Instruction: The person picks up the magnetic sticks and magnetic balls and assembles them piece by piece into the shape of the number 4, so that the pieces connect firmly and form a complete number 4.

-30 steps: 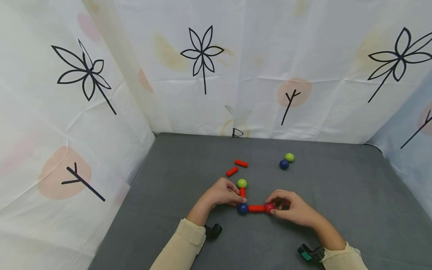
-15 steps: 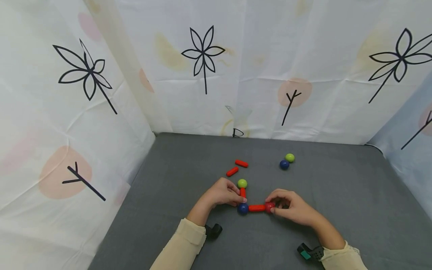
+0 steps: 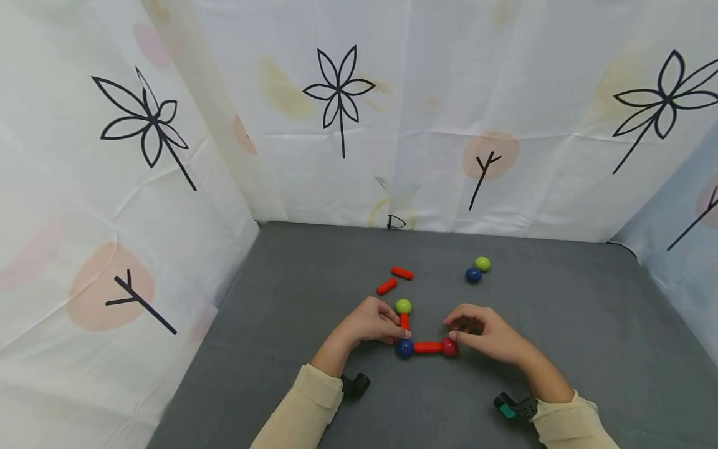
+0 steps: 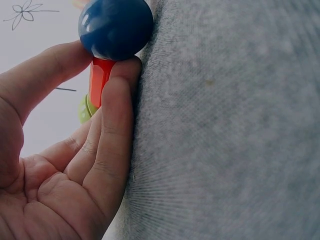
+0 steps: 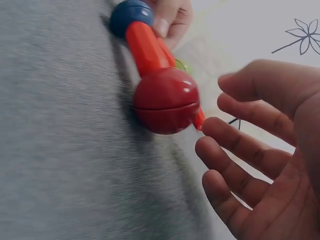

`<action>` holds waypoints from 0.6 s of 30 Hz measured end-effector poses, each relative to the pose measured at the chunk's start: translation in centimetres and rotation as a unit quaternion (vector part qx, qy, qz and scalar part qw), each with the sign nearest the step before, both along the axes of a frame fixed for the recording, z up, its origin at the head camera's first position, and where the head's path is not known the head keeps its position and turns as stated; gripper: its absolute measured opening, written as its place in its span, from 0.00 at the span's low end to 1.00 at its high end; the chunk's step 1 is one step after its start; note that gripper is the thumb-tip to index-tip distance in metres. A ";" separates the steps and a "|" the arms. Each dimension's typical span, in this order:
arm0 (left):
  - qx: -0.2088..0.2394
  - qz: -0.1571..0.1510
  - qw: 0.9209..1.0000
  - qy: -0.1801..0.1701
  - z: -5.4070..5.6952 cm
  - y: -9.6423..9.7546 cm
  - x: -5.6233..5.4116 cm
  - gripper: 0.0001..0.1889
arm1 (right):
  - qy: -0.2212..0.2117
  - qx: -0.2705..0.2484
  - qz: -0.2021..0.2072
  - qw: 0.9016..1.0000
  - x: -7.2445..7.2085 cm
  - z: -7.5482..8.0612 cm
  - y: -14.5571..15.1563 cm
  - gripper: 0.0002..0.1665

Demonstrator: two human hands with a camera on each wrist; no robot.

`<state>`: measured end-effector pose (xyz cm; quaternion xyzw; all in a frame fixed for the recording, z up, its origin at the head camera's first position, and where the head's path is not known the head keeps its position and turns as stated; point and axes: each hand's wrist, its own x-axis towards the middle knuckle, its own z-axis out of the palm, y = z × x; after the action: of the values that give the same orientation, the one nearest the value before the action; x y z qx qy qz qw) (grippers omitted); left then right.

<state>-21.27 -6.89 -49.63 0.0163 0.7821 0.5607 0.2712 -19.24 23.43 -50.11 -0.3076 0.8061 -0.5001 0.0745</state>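
Note:
An L-shaped chain of balls and rods lies on the grey cloth. Its corner is a blue ball (image 3: 404,348); one red rod (image 3: 404,321) leads from it to a lime-green ball (image 3: 403,306). Another red rod (image 3: 428,347) runs right to a red ball (image 3: 449,347). My left hand (image 3: 371,322) pinches the corner where the blue ball meets the first rod, thumb against the ball in the left wrist view. Beside the red ball, my right hand (image 5: 265,155) has its fingers loosely bent and spread, with a gap between them and the ball.
Beyond the left hand lie two loose red rods (image 3: 387,287). Farther back to the right, a second blue ball (image 3: 473,275) and a second lime-green ball (image 3: 482,264) sit side by side. Printed white cloth walls (image 3: 426,187) border the grey surface (image 3: 314,262) at the back and sides.
My right hand has let go of the red ball and lifted slightly away from it, its fingers parting. The left hand keeps its hold at the corner.

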 end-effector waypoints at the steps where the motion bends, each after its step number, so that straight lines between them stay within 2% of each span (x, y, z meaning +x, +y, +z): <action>1: 0.001 0.001 1.000 0.000 0.0 0.0 0.0 0.12 | 0.006 0.003 -0.004 1.000 -0.3 0.1 0.0 0.09; 6: 0.006 0.001 1.000 0.004 0.0 0.0 -0.1 0.12 | 0.021 0.009 -0.017 1.000 -2.2 0.8 -0.5 0.08; 18: 0.003 0.002 1.000 0.001 0.0 -0.1 0.0 0.12 | -0.024 0.047 -0.040 0.998 -7.7 1.7 -2.4 0.12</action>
<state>-21.28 -6.95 -49.64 0.0162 0.7810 0.5634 0.2688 -26.94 21.00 -48.39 -0.2589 0.8384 -0.4715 0.0884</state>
